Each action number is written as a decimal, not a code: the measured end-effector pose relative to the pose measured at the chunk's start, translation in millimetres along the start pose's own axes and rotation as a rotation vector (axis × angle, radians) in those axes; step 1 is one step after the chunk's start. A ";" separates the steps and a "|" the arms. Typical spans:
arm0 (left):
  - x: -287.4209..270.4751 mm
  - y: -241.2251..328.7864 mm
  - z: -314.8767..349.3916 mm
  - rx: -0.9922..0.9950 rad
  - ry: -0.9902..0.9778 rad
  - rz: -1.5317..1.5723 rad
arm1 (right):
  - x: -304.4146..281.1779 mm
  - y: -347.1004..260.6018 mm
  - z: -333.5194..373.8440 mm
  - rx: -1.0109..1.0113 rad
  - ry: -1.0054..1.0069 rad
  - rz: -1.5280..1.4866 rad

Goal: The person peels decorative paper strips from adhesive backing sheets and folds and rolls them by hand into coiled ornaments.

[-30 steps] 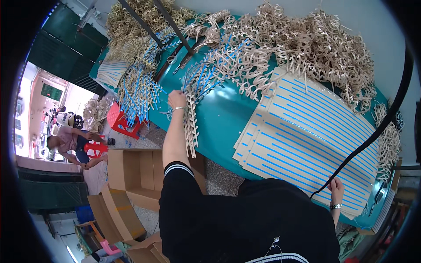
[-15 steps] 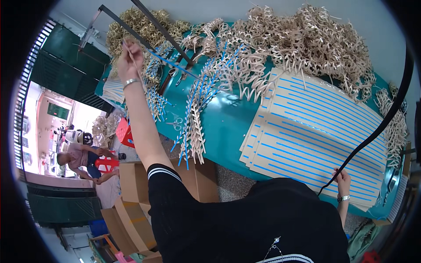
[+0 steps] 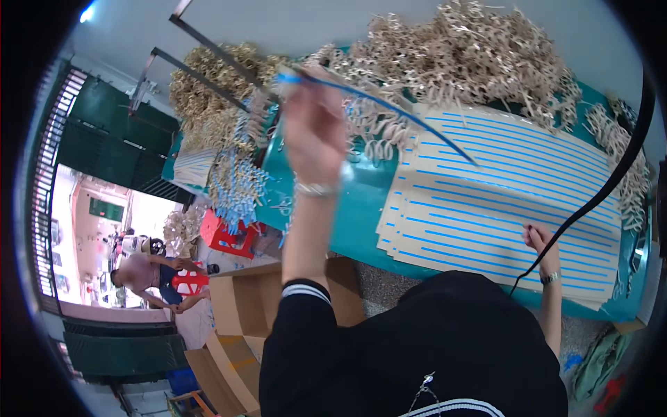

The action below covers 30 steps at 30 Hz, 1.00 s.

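Observation:
My left hand [image 3: 316, 132], smeared by motion, is raised over the far middle of the green table. It holds a long thin blue strip [image 3: 410, 115] that curves away to the right over the sheets. My right hand [image 3: 538, 240] hovers at the right part of a stack of tan sheets [image 3: 424, 254] with blue stripes. Its fingers are curled in; whatever they hold, if anything, is too small to make out. Behind the stack lies a large heap of tan braided strips [image 3: 479, 55]. Part of the table and the braids beyond is hidden behind my left hand.
Dark metal bars [image 3: 215, 52] stick out at the far left, over more braids [image 3: 236, 184] with blue ends. A black cable [image 3: 590, 208] hangs across the right side. Cardboard boxes [image 3: 243, 302] and a red stool [image 3: 226, 236] stand left. A person [image 3: 149, 274] sits beyond.
My left hand has swung to the right from beside the metal bars, bringing the blue strip over the sheets. My right hand has shifted slightly farther up the stack. The whole view has turned a little.

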<state>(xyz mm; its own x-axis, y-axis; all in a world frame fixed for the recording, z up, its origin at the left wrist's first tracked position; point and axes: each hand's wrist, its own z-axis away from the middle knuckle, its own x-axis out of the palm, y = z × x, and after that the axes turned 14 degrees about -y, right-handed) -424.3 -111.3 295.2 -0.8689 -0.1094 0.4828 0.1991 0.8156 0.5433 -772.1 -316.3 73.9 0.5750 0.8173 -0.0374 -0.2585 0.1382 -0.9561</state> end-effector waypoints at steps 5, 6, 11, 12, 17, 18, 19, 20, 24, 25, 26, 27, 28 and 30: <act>105.3 -179.2 104.0 -0.468 0.361 0.025 | -2.6 -26.8 -7.8 -0.105 -0.170 -0.206; 111.8 -220.5 124.2 -0.586 0.429 0.125 | -9.9 -23.0 -5.9 -0.084 -0.155 -0.190; 109.0 -350.5 216.4 -1.115 0.674 0.488 | -45.1 -5.0 17.3 0.051 -0.038 -0.634; 115.6 -356.3 221.8 -1.210 0.578 0.417 | -49.2 -1.5 23.4 0.036 0.023 -0.686; 159.7 -366.8 212.8 -1.252 0.402 0.546 | -99.4 30.5 30.4 0.245 -0.063 -0.956; 161.8 -372.3 215.7 -1.252 0.403 0.547 | -104.0 35.9 27.0 0.247 -0.063 -0.954; 164.5 -381.2 221.4 -1.221 0.337 0.633 | -111.6 48.6 23.2 0.249 0.065 -0.841; 165.4 -389.9 228.3 -1.185 0.272 0.716 | -120.7 64.4 19.3 0.250 0.189 -0.724; 147.8 -395.9 251.5 -1.506 0.185 0.727 | -180.4 112.9 3.6 0.155 0.201 -0.686; 142.2 -376.3 243.2 -1.605 0.163 0.679 | -199.7 118.1 1.7 0.105 0.243 -0.676; 135.3 -351.6 232.0 -1.549 0.118 0.650 | -221.0 123.4 -2.0 0.054 0.281 -0.666; 123.2 -326.5 224.3 -1.491 0.074 0.621 | -250.0 132.5 -8.4 0.043 0.317 -0.689; 102.6 -307.6 222.8 -1.406 0.094 0.553 | -278.7 142.3 -12.8 0.034 0.359 -0.711; 66.9 -274.3 212.8 -1.219 0.109 0.306 | -327.1 149.1 1.1 0.023 0.348 -0.685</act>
<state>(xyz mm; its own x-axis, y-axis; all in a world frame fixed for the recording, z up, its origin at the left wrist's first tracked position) -633.6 -221.4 32.3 -0.6829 -0.1030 0.7232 0.7236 -0.2309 0.6504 -999.6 -562.5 -56.1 0.8226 0.3227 0.4682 0.2294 0.5651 -0.7925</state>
